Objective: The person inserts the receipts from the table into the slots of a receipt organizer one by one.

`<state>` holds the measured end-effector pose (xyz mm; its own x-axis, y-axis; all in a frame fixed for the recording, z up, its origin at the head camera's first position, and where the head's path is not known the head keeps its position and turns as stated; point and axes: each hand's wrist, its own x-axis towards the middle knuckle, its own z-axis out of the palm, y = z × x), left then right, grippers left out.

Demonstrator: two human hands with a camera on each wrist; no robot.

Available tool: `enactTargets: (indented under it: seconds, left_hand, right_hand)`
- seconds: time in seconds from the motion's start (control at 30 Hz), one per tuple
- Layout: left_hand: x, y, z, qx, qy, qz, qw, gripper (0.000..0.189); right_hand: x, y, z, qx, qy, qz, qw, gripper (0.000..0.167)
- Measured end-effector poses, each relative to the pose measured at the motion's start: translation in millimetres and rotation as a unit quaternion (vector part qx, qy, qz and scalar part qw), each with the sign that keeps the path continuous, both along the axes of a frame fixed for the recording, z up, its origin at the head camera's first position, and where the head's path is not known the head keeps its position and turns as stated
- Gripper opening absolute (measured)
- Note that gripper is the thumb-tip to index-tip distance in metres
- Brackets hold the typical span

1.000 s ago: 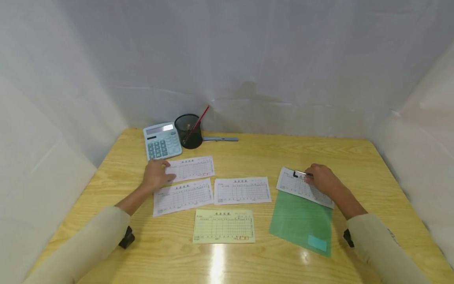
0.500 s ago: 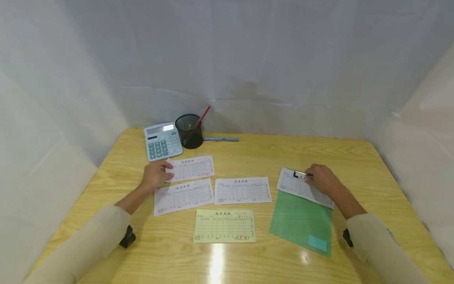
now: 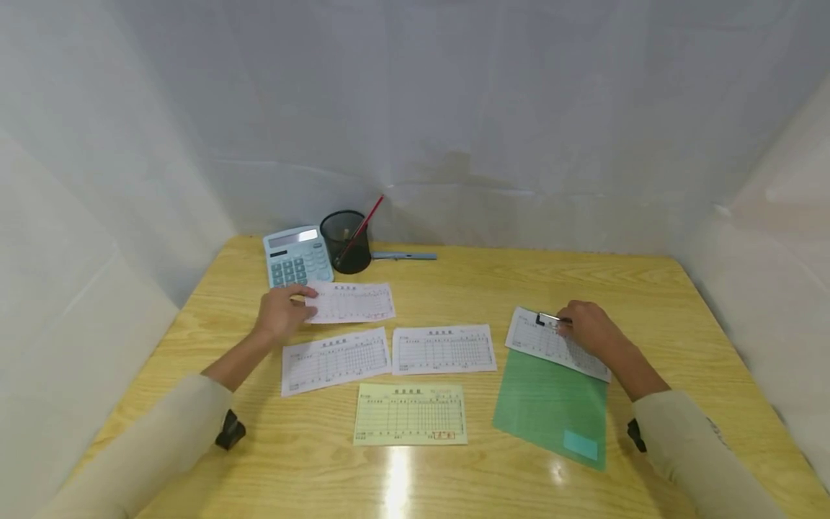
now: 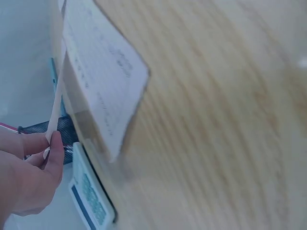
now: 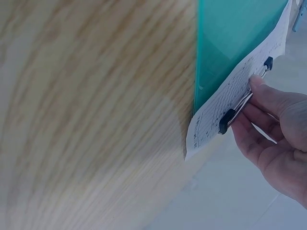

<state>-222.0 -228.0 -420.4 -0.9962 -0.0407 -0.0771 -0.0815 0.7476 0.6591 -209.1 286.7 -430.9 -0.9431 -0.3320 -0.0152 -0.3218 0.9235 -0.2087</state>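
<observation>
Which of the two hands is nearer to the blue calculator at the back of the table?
The left. The left hand is just in front of the calculator, pinching a white form. The right hand is far across the table, on the binder clip.

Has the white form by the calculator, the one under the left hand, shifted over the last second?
Yes. The left hand pinches the white form and has lifted its edge, carrying it slightly toward the calculator and away from the form below.
</observation>
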Motion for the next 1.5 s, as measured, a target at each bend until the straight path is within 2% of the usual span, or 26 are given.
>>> enactTargets:
  seconds: [0.13, 0.33, 0.5, 0.7, 0.93, 1.1, 1.23, 1.37, 1.5]
  left_hand:
    - [0.8, 6.5, 11.5, 0.004, 0.013, -0.006, 0.9999, 0.030]
    - [-0.4, 23.4, 23.5, 0.038, 0.000, 0.001, 0.9993, 0.031]
    - [-2.1, 49.8, 28.1, 0.062, -0.014, -0.006, 0.9980, 0.031]
    - [-0.6, 86.6, 31.4, 0.096, -0.016, -0.039, 0.9945, 0.029]
    - [3.4, 131.7, 25.8, 0.144, 0.002, -0.093, 0.9852, 0.025]
    - [8.1, 161.9, 20.4, 0.172, -0.015, -0.125, 0.9770, 0.023]
    - [12.1, 186.9, 15.7, 0.178, -0.032, -0.152, 0.9717, 0.024]
    - [15.7, 208.9, 5.9, 0.175, -0.047, -0.180, 0.9669, 0.026]
    - [19.8, 226.7, -4.7, 0.176, -0.056, -0.194, 0.9633, 0.027]
  right_hand:
    - [-0.5, 0, -0.4, -0.001, 0.002, 0.002, 1.0000, 0.024]
    - [-0.7, 0, 0.0, -0.005, -0.004, -0.003, 1.0000, 0.024]
    - [0.9, 0, 0.3, -0.006, 0.001, -0.002, 1.0000, 0.024]
    - [1.4, 0, 0.0, -0.014, -0.001, -0.004, 0.9999, 0.024]
    - [1.7, 0, -1.7, -0.013, 0.005, -0.003, 0.9999, 0.023]
    - [1.6, 0, -1.9, -0.014, 0.011, -0.001, 0.9998, 0.022]
    - [1.4, 0, -2.1, -0.013, 0.013, -0.002, 0.9998, 0.022]
    - [1.7, -1, -2.2, -0.010, 0.016, 0.003, 0.9998, 0.022]
    - [2.1, -2, -1.6, -0.008, 0.017, 0.009, 0.9998, 0.023]
